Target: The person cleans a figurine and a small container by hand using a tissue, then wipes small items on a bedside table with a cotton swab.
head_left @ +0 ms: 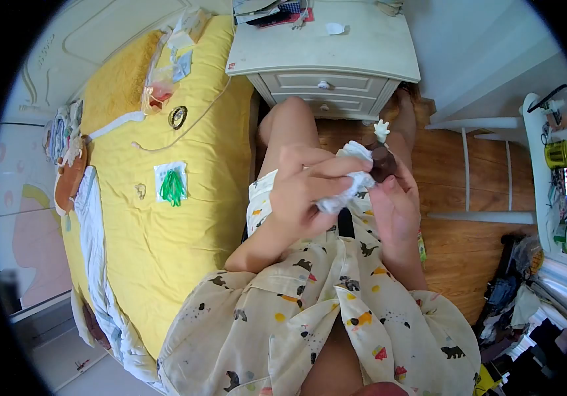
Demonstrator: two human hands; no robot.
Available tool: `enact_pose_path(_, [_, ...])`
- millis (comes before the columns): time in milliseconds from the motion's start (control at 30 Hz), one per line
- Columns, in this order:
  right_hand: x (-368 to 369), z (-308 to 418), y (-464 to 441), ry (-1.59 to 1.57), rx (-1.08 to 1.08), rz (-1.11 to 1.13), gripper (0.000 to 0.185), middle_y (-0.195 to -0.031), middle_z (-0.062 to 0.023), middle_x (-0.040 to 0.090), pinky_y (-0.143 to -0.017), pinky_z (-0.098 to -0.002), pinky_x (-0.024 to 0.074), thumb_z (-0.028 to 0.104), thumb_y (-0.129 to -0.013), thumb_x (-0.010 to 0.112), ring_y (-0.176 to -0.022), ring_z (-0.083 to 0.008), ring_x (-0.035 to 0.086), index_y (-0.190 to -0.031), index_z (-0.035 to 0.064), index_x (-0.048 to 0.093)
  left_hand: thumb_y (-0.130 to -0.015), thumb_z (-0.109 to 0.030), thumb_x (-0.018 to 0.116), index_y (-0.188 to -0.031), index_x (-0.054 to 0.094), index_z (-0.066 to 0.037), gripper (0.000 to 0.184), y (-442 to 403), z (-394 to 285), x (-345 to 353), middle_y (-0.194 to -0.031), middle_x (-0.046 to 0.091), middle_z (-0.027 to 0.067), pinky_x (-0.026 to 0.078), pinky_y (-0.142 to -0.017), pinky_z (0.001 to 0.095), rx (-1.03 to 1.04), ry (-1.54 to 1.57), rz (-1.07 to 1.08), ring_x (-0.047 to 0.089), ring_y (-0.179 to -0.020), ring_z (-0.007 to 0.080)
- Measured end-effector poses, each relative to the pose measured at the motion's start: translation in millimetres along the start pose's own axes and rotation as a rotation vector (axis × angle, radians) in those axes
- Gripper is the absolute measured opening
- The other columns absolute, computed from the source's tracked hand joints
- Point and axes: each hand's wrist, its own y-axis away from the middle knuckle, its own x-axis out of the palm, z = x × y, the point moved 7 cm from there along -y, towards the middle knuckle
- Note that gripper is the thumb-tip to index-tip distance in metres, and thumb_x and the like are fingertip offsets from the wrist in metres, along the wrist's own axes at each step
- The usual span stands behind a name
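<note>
The yellow-covered bed (191, 257) filled the left side, its long edge running beside the person's leg, while the white nightstand (362, 49) stood beyond the knees with its drawers facing the person. The patterned garment (296, 290) spread across the lap, and a pale narrow table (533, 125) ran along the right, cut off by the dark rim of the view. Above the lap, the left hand (300, 188) had its grip partly curled, fingers and thumb closed around a crumpled white cloth (341, 198) and pressing it toward the brown object. The right hand (397, 208) had its grip bent around the side of the small brown object (383, 164), the thumb against its lower part. Both hands were near each other, well apart from the nightstand's front edge; open room lay between them and the bed's edge on one side, and above the wooden floor (438, 264) on the other. The green loops (172, 188) lay on a clear packet on the bed, with the dark bracelet (178, 117) farther up. A tiny white branched piece (381, 130) showed just beyond the brown object; whether it was joined could not be told. The cloth and fingers hid part of the brown object, and the left hand looked slightly blurred.
</note>
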Motion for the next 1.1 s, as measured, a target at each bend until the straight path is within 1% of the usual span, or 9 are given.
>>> enact_pose_path(133, [6.5,4.2,-2.4,0.016,-0.029,0.013,0.058,-0.126,-0.0135,0.059,-0.103,-0.0393,0.0414,0.016,-0.084,0.074,-0.119,-0.0232,0.056,-0.132,-0.0046,0.049,-0.081,0.013,0.057,-0.101,0.043,-0.007,0.031,2.1,7.2,-9.6,-0.106,0.069,0.0244,0.041,-0.080,0.0330,-0.120,0.136,-0.172,0.052,-0.088,0.0210])
enact_pose_path(267, [7.3,7.0,-2.3,0.094,-0.075,-0.012,0.059,-0.123,-0.0128,0.060,-0.101,-0.0353,0.0437,0.008,-0.081,0.074,-0.115,-0.0220,0.058,-0.132,-0.0051,0.049,-0.076,0.011,0.061,-0.103,0.051,-0.008,0.034,-1.1,2.0,-8.8,-0.112,0.069,0.0153,0.042,-0.079,0.0321,-0.075,0.131,-0.201,0.057,-0.085,0.0245])
enact_pose_path(400, [9.2,15.4,0.6,0.212,-0.175,-0.043,0.058,-0.120,-0.0128,0.062,-0.098,-0.0345,0.0460,0.004,-0.080,0.072,-0.110,-0.0214,0.060,-0.132,-0.0055,0.049,-0.072,0.003,0.069,-0.100,0.053,-0.008,0.034,-5.4,-5.9,-3.9,-0.112,0.070,0.0094,0.041,-0.076,0.0326,-0.045,-0.009,-0.073,0.057,-0.084,0.0250])
enact_pose_path(600, [11.3,21.5,2.6,0.176,-0.214,-0.061,0.056,-0.119,-0.0158,0.062,-0.094,-0.0359,0.0492,0.007,-0.083,0.069,-0.105,-0.0238,0.063,-0.133,-0.0057,0.048,-0.073,0.005,0.067,-0.101,0.053,-0.009,0.034,-9.4,-3.5,-6.7,-0.110,0.070,0.0101,0.042,-0.077,0.0329,-0.011,0.004,0.074,0.056,-0.086,0.0244])
enact_pose_path(700, [8.8,25.5,1.9,0.191,-0.247,-0.057,0.057,-0.119,-0.0171,0.062,-0.094,-0.0365,0.0494,0.010,-0.083,0.071,-0.105,-0.0249,0.063,-0.133,-0.0057,0.047,-0.074,0.010,0.063,-0.102,0.052,-0.008,0.034,-0.1,8.1,-15.5,-0.109,0.070,0.0124,0.043,-0.080,0.0327,-0.081,0.124,-0.106,0.055,-0.089,0.0241])
enact_pose_path(733, [8.3,26.7,1.1,0.199,-0.256,-0.058,0.058,-0.119,-0.0174,0.062,-0.095,-0.0367,0.0493,0.011,-0.083,0.071,-0.106,-0.0252,0.063,-0.133,-0.0058,0.047,-0.076,0.013,0.057,-0.104,0.052,-0.008,0.035,0.1,6.6,-16.9,-0.109,0.070,0.0149,0.043,-0.083,0.0319,-0.092,0.171,-0.120,0.055,-0.091,0.0239])
enact_pose_path(867, [15.5,27.5,-0.3,0.179,-0.245,-0.032,0.061,-0.119,-0.0162,0.062,-0.097,-0.0357,0.0477,0.011,-0.080,0.074,-0.108,-0.0242,0.062,-0.132,-0.0071,0.047,-0.078,0.013,0.056,-0.106,0.051,-0.009,0.036,-4.6,1.4,-16.1,-0.110,0.069,0.0164,0.043,-0.083,0.0310,-0.080,0.267,-0.158,0.055,-0.091,0.0241])
enact_pose_path(967, [6.9,25.0,2.1,0.267,-0.250,-0.041,0.062,-0.120,-0.0154,0.061,-0.099,-0.0342,0.0456,0.006,-0.078,0.076,-0.110,-0.0226,0.060,-0.131,-0.0079,0.048,-0.078,0.013,0.056,-0.105,0.051,-0.009,0.035,-7.5,-1.5,-9.0,-0.109,0.069,0.0157,0.042,-0.081,0.0319,-0.099,0.347,-0.093,0.055,-0.090,0.0246])
enact_pose_path(1100, [3.5,29.2,5.4,0.377,-0.312,-0.033,0.061,-0.121,-0.0153,0.060,-0.101,-0.0336,0.0432,-0.004,-0.074,0.073,-0.113,-0.0220,0.058,-0.130,-0.0083,0.048,-0.072,0.011,0.060,-0.104,0.051,-0.007,0.038,-6.2,-1.8,-2.7,-0.108,0.071,0.0114,0.041,-0.079,0.0352,-0.125,0.215,0.026,0.056,-0.087,0.0256])
